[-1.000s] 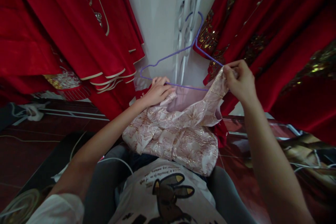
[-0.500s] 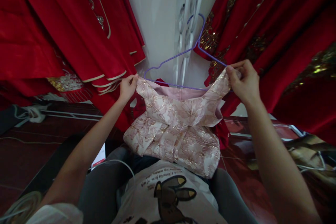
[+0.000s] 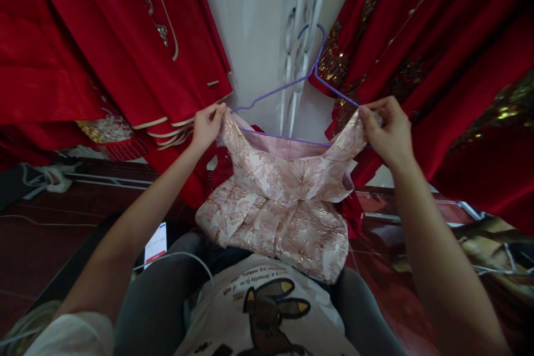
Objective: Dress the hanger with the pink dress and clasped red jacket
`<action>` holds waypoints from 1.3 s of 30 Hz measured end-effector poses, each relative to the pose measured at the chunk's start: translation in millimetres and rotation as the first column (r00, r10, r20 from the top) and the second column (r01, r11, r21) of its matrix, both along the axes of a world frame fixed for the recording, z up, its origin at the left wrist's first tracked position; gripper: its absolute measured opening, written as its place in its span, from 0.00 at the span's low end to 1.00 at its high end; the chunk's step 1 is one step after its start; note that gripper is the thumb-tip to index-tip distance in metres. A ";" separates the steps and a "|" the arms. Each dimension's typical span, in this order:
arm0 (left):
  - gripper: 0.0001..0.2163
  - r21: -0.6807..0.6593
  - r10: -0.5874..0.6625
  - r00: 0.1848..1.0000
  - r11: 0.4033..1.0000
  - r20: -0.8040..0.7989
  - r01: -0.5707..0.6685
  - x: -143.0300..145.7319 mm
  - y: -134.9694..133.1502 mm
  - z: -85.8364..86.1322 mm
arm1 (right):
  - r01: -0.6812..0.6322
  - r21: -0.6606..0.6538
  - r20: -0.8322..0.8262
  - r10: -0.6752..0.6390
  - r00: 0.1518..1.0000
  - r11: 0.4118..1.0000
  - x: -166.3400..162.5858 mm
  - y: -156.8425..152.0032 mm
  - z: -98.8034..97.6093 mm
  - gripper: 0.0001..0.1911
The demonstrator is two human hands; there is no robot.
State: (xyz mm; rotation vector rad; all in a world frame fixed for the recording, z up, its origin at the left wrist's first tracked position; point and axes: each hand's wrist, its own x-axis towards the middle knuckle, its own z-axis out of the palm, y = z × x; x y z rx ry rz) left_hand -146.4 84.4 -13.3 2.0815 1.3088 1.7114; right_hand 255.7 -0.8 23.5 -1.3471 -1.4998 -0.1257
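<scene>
A small pink dress with a gold-threaded floral pattern is spread above my lap, its skirt folded over my thighs. Inside its neckline sits a purple hanger, the hook pointing up and away from me. My left hand pinches the left shoulder strap at its top, over the hanger's left end. On the other side my right hand is closed around the right strap, and the hanger's right end disappears under those fingers. The pink lining shows behind the hanger's lower bar.
Red garments hang at the left, and more red cloth with gold sequins hangs at the right. A white cabinet door with handles stands between them. A lit phone lies beside my left leg, with a white cable crossing near it.
My left hand has moved slightly up and inward, lifting the left strap over the hanger's end, which was exposed before. My right hand stays nearly where it was.
</scene>
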 end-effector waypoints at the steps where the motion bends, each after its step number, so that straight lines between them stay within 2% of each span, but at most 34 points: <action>1: 0.17 0.012 -0.009 1.000 1.000 -0.025 0.009 10.7 -1.0 10.7 | -0.018 -0.014 -0.014 0.018 1.000 1.000 -0.1 1.7 -2.0 0.07; 3: 0.18 0.052 -0.017 0.995 0.998 -0.094 0.022 33.3 -5.2 30.5 | -0.061 -0.020 -0.054 0.060 0.997 0.998 0.4 5.5 -6.5 0.07; 5: 0.18 0.076 0.002 0.991 0.997 -0.136 0.008 50.0 -10.3 43.3 | -0.095 0.003 -0.095 0.095 0.991 0.995 1.9 8.9 -10.5 0.06; 8: 0.18 0.045 0.025 0.993 0.999 -0.118 -0.020 48.9 -12.1 40.6 | -0.168 0.009 -0.159 0.167 0.973 0.986 4.7 12.9 -13.1 0.05; 10: 0.21 -0.040 0.057 0.998 0.998 -0.028 -0.058 32.0 -8.8 22.8 | -0.239 -0.025 -0.218 0.228 0.949 0.971 5.3 15.4 -12.9 0.05; 12: 0.28 -0.169 0.112 0.989 0.981 0.097 -0.095 11.4 -6.9 -5.0 | -0.265 -0.040 -0.270 0.245 0.931 0.963 4.4 18.1 -12.6 0.04; 13: 0.30 -0.205 0.128 0.987 0.973 0.100 -0.106 2.6 -8.0 -21.3 | -0.264 -0.039 -0.283 0.243 0.928 0.964 3.5 19.4 -12.6 0.04; 14: 0.28 -0.231 0.122 0.990 0.968 0.077 -0.101 -4.0 -10.4 -38.2 | -0.259 -0.032 -0.287 0.239 0.928 0.965 2.6 20.4 -12.8 0.04; 15: 0.22 -0.261 0.089 0.996 0.962 0.006 -0.084 -8.3 -13.9 -54.9 | -0.254 -0.024 -0.286 0.237 0.929 0.967 1.8 21.1 -13.2 0.04; 16: 0.19 -0.276 0.057 0.982 0.955 -0.178 -0.106 -10.5 -17.7 -70.6 | -0.252 -0.017 -0.283 0.237 0.929 0.967 1.3 21.3 -13.5 0.04; 18: 0.24 -0.226 0.123 0.903 0.946 -0.411 -0.231 -10.3 -22.5 -95.6 | -0.256 -0.015 -0.279 0.242 0.929 0.966 1.9 20.7 -13.7 0.04; 20: 0.20 -0.180 0.168 0.857 0.941 -0.487 -0.287 -8.3 -18.6 -107.1 | -0.259 -0.024 -0.267 0.243 0.932 0.966 4.6 19.3 -13.1 0.05; 21: 0.16 -0.180 0.167 0.866 0.943 -0.472 -0.280 -7.8 -12.9 -106.8 | -0.259 -0.029 -0.255 0.244 0.936 0.965 6.6 18.6 -12.5 0.06; 22: 0.13 -0.200 0.139 0.890 0.948 -0.435 -0.246 -7.9 -5.0 -102.2 | -0.259 -0.032 -0.240 0.244 0.940 0.965 8.6 17.9 -11.8 0.07; 24: 0.09 -0.282 0.035 0.955 0.952 -0.295 -0.122 -9.8 14.5 -81.9 | -0.257 -0.035 -0.205 0.245 0.948 0.966 11.8 16.3 -10.1 0.08; 25: 0.07 -0.336 -0.049 0.974 0.941 -0.220 -0.029 -11.3 24.5 -67.2 | -0.250 -0.033 -0.186 0.240 0.953 0.968 12.5 15.1 -9.2 0.08; 27: 0.03 -0.441 -0.132 0.990 0.893 -0.052 0.096 -15.1 41.4 -32.7 | -0.210 -0.026 -0.141 0.204 0.969 0.977 11.9 10.8 -7.0 0.08; 31: 0.07 -0.524 -0.086 0.996 0.848 0.011 0.079 -17.4 53.6 36.6 | -0.101 -0.029 -0.034 0.100 0.994 0.995 2.7 -6.3 2.4 0.07; 33: 0.07 -0.495 -0.051 0.999 0.867 0.020 0.054 -9.1 48.5 61.3 | -0.101 -0.046 0.012 0.101 0.995 0.994 -3.6 -16.0 9.0 0.07; 35: 0.07 -0.400 -0.023 1.000 0.916 0.012 0.026 9.3 37.9 76.6 | -0.134 -0.062 0.041 0.137 0.990 0.989 -8.8 -22.7 14.6 0.07; 37: 0.09 -0.238 -0.016 0.999 0.971 -0.043 0.005 36.6 23.7 84.1 | -0.160 -0.064 0.047 0.163 0.986 0.985 -11.6 -25.6 17.4 0.07; 39: 0.10 -0.128 -0.059 0.996 0.990 -0.061 0.051 66.9 8.1 87.6 | -0.167 -0.062 0.029 0.169 0.985 0.984 -11.6 -26.1 17.2 0.07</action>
